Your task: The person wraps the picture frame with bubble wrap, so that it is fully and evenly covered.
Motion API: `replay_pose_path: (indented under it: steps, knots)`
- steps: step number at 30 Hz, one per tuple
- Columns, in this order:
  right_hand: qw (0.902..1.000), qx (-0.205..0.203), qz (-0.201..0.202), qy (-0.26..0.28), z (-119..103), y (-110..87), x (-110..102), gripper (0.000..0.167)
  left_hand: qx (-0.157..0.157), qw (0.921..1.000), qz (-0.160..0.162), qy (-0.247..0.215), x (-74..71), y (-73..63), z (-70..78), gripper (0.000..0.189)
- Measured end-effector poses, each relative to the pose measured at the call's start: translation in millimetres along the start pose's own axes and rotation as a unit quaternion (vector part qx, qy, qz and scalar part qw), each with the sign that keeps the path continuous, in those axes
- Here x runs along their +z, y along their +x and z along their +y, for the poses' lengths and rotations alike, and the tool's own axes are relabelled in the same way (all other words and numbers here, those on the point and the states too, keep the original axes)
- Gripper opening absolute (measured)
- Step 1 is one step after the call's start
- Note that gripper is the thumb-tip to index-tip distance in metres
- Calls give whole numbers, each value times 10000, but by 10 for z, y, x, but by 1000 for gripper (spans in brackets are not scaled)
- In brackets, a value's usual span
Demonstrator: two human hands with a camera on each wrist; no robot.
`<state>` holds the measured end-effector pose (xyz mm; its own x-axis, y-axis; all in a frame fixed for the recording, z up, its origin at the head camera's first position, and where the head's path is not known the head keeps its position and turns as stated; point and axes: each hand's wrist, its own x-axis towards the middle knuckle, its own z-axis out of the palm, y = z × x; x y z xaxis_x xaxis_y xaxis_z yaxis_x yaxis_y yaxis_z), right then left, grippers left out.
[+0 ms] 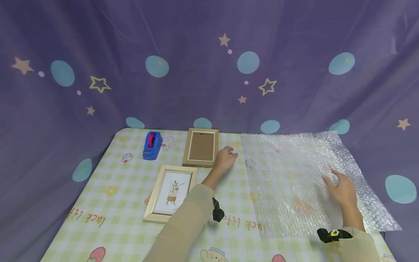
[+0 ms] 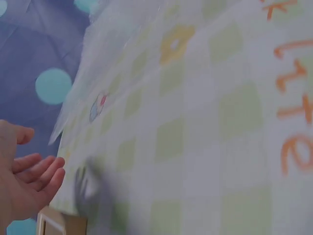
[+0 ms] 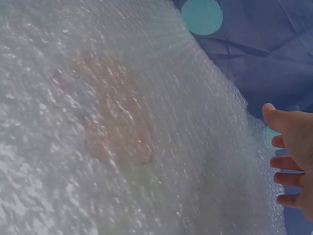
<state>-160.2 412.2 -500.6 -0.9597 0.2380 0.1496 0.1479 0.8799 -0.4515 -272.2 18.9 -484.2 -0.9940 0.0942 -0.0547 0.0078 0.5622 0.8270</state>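
Both hands have nothing in them. The left hand has its fingers loosely bent, just beside the back frame; the right hand is relaxed with thumb and fingers apart, over the wrap. That wrap lies on the right part of the bench with a corner poking past the edge, so imo a careless tug or sleeve brush could drag it off or crease it.

Next worry: the left sleeve crosses over the front frame, and dropping that forearm could shove it or smudge the front. A rushed grab at the back frame might bump the two together, since they sit so close. The blue dispenser is further left; no brand I can read.

Writing-wise, orange lettering on the bench says "luck life", more than once. The print has a tiny line underneath, too small to read.
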Motion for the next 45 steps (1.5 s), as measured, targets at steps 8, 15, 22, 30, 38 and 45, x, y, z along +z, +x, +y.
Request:
replay_pose_path:
  steps: [8,15,22,30,38,45]
  knots:
    - [9961,780,-399,-36,120,-10,-77,61,-707,9959,-225,-512,349,-61,87,38]
    - [9900,1156,-755,-283,207,8,-127,65,-1545,9746,-514,-1538,529,-67,164,29]
    - [9814,1645,-914,-379,250,82,-187,66,-1739,9648,-464,-1917,682,-61,235,18]
    - [9851,1680,-353,-107,253,76,-130,49,-1835,9771,-207,-1055,744,-140,256,19]
    - [9757,2157,-211,320,250,116,-87,45,-1985,9643,38,-1753,734,-116,258,24]
    - [9685,2372,-635,410,286,154,-90,50,-2025,9545,118,-2188,754,-59,246,19]
